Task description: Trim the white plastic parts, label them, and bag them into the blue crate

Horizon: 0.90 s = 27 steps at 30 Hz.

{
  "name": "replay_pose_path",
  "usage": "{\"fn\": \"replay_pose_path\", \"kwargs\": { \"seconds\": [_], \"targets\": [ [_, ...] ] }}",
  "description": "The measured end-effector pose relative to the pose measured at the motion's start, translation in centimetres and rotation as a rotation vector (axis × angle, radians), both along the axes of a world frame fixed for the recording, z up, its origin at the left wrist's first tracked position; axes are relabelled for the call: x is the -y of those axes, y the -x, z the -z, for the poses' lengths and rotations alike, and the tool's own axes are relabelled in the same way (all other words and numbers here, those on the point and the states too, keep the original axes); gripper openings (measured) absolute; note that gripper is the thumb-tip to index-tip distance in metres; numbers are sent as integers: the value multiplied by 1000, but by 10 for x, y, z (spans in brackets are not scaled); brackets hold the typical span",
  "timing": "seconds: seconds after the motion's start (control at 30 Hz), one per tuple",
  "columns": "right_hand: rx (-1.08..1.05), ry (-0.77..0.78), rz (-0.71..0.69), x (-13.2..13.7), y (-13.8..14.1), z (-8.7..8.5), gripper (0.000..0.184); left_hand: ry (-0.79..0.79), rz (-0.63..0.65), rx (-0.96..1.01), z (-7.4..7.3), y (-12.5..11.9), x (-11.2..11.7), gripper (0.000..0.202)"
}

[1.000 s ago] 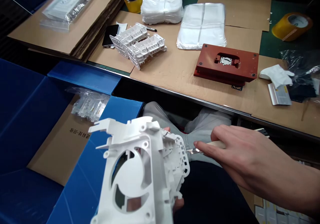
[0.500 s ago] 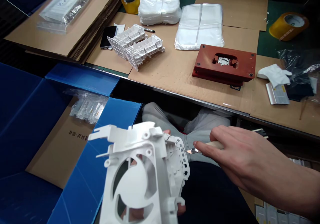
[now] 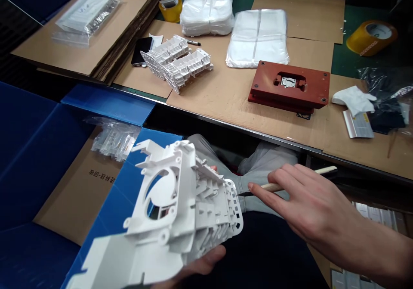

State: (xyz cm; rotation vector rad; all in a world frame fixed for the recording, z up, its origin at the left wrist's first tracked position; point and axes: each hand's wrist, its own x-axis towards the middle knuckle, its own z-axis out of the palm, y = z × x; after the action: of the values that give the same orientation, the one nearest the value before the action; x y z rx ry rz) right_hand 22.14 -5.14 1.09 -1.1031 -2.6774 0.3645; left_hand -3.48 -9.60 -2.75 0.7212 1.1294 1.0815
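A white moulded plastic housing (image 3: 187, 224) with a round fan-like opening fills the lower middle of the view. My left hand (image 3: 206, 261) grips it from below, its palm mostly hidden behind the part. Between the fingers of my right hand (image 3: 306, 203) is a craft knife (image 3: 272, 187) with a pale handle. Its narrow dark blade points left, with the tip at the slotted, rounded end of the housing. Whether the tip touches the plastic I cannot tell.
Beyond my lap, the bench (image 3: 222, 91) carries another white moulded part (image 3: 180, 60), a red fixture (image 3: 290, 86), bundled clear bags (image 3: 258, 37) and tape rolls (image 3: 371, 37). A blue bin (image 3: 29, 151) with bagged parts (image 3: 112, 138) stands at left, below stacked cardboard (image 3: 87, 60).
The housing has turned and tilted, so its ribbed side shows more and its fan opening looks smaller. My right hand stays near the same spot, the knife now tilted differently.
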Motion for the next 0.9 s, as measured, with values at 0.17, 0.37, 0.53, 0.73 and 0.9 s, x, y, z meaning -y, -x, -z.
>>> {"fn": "replay_pose_path", "kwargs": {
  "seconds": [0.17, 0.37, 0.53, 0.73, 0.9],
  "targets": [
    [-57, -74, 16, 1, 3, 2, 33, -99, 9, -171, 19, 6, 3, 86],
    [-84, -113, 103, -3, -9, 5, 38, -211, 35, -269, 25, 0, 5, 79],
    [-105, 36, 246, -6, -17, 22, 33, -44, -146, 41, 14, -18, -12, 96],
    [-373, 508, 469, -1, -7, 39, 20, 144, -195, 307, 6, -24, -28, 78],
    [-444, 615, 508, 2, -4, 43, 19, 232, -121, 512, 2, -26, -33, 59]
  ]
}}
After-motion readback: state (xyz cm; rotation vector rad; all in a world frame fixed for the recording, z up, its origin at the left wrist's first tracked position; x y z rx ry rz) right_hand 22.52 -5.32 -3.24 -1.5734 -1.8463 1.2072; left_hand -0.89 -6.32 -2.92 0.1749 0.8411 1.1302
